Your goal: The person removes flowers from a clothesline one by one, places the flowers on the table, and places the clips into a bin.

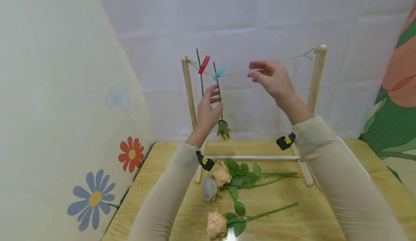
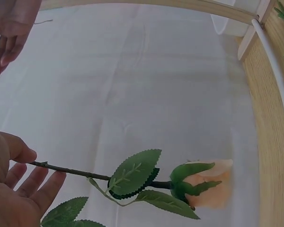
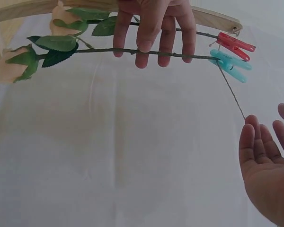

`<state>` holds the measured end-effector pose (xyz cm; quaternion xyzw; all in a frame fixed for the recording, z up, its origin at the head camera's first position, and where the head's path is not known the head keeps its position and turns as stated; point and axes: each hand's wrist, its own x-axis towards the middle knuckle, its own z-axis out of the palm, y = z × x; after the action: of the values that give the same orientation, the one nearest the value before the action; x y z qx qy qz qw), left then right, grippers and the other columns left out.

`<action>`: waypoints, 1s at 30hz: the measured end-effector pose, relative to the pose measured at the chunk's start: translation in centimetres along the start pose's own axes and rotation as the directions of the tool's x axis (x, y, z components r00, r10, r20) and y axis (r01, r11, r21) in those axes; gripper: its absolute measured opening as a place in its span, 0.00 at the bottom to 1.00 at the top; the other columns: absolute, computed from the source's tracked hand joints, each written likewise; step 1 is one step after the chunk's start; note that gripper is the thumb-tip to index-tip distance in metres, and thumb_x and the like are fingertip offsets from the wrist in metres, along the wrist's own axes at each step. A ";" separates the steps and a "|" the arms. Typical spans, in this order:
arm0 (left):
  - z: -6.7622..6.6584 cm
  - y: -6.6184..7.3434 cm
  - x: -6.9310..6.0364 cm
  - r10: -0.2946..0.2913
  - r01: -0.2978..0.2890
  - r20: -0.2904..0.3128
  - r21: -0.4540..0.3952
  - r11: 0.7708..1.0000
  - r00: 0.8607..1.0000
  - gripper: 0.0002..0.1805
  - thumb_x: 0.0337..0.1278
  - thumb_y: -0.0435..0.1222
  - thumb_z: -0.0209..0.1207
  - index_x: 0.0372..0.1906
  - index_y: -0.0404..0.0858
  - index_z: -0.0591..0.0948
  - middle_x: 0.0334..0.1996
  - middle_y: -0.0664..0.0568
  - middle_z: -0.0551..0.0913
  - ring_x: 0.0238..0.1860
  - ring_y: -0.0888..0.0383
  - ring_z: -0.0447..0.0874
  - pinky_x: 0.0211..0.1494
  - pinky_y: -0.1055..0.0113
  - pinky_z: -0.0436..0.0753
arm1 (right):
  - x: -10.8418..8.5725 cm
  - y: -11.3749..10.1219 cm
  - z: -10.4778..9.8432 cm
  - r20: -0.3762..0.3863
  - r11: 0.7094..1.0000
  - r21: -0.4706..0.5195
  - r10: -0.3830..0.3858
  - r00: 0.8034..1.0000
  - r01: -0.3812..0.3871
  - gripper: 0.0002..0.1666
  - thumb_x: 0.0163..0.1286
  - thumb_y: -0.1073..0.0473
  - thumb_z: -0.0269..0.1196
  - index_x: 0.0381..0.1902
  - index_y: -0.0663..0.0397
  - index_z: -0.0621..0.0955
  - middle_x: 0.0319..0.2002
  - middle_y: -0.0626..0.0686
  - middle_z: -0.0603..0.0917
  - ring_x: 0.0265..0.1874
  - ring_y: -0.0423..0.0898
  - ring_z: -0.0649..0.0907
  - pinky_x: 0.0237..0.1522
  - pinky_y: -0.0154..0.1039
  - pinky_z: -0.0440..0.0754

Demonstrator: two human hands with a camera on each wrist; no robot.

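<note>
Across the bench (image 1: 276,196), your wooden frame (image 1: 316,78) is standing, three loose roses (image 1: 216,224) are lying, and two hanging roses (image 1: 223,128) are dangling head-down. Your left hand (image 1: 208,111) is touching the right-hand one's stem, grip relaxed, fingers spread; your right hand (image 1: 274,80) is meeting the line, grip unclosed, apparently pinching nothing. The blue peg (image 1: 220,72) is holding that stem, the red peg (image 1: 204,65) its neighbour's, along the line (image 1: 234,73). You seem to be steadying this hanging; the next move is probably calling for gentle release, then another rose.

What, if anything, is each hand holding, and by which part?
The left hand seems to hold a rose loosely by its stem, below the blue clip. The right hand is at the string; a hold can't be told.
</note>
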<state>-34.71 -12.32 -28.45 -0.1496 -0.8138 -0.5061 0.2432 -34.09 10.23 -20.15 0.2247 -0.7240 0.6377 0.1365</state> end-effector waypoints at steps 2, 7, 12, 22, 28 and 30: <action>0.1 0.0 0.0 -0.001 0.001 -0.007 -0.007 1.000 1.000 0.32 0.63 0.23 0.59 0.72 0.37 0.70 0.60 0.40 0.80 0.55 0.46 0.84 0.52 0.56 0.86 | 0.3 -0.1 0.6 0.002 1.000 0.016 -0.014 1.000 0.014 0.22 0.74 0.67 0.60 0.64 0.67 0.76 0.60 0.62 0.80 0.47 0.42 0.84 0.55 0.36 0.83; 0.4 -0.1 -0.1 0.011 -0.012 -0.034 -0.008 1.000 0.999 0.29 0.65 0.24 0.60 0.70 0.36 0.71 0.54 0.39 0.83 0.51 0.46 0.86 0.50 0.57 0.87 | 0.7 -0.4 2.0 0.004 0.999 0.039 -0.009 1.000 0.009 0.22 0.73 0.68 0.60 0.63 0.66 0.77 0.60 0.62 0.80 0.49 0.46 0.84 0.57 0.39 0.82; 0.5 -0.2 -0.3 0.002 -0.003 -0.048 -0.011 1.000 0.999 0.27 0.65 0.25 0.60 0.68 0.37 0.73 0.50 0.41 0.84 0.49 0.46 0.86 0.47 0.57 0.87 | 1.1 -0.6 3.1 0.017 0.998 0.063 0.007 1.000 -0.008 0.22 0.73 0.67 0.61 0.63 0.66 0.77 0.60 0.62 0.81 0.51 0.49 0.85 0.60 0.41 0.81; 0.3 -0.4 -0.5 0.052 -0.052 -0.053 0.003 0.999 0.997 0.25 0.63 0.24 0.60 0.65 0.37 0.74 0.47 0.40 0.85 0.45 0.45 0.87 0.43 0.58 0.88 | 2.0 -1.3 4.6 0.017 0.997 -0.015 0.079 0.997 -0.079 0.24 0.72 0.62 0.64 0.64 0.61 0.78 0.61 0.58 0.81 0.56 0.49 0.83 0.61 0.39 0.80; 0.3 -0.4 -0.3 0.063 -0.064 -0.064 -0.011 0.998 0.996 0.25 0.61 0.23 0.61 0.63 0.36 0.75 0.46 0.39 0.86 0.44 0.44 0.87 0.42 0.58 0.88 | 2.7 -1.5 5.3 0.007 0.995 -0.073 0.076 0.997 -0.075 0.23 0.71 0.59 0.66 0.62 0.59 0.80 0.59 0.56 0.83 0.58 0.47 0.82 0.61 0.39 0.79; 0.4 -0.4 -0.3 0.066 -0.067 -0.062 -0.018 0.998 0.996 0.25 0.61 0.23 0.61 0.63 0.36 0.75 0.46 0.40 0.86 0.44 0.44 0.87 0.42 0.59 0.88 | 2.7 -1.5 5.5 0.003 0.996 -0.063 0.068 0.998 -0.067 0.22 0.71 0.60 0.66 0.61 0.61 0.81 0.58 0.57 0.84 0.57 0.48 0.83 0.60 0.40 0.80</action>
<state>-34.73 -12.16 -29.04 -0.1634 -0.7955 -0.5102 0.2833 -35.20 4.25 -18.32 0.1975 -0.7512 0.6183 0.1199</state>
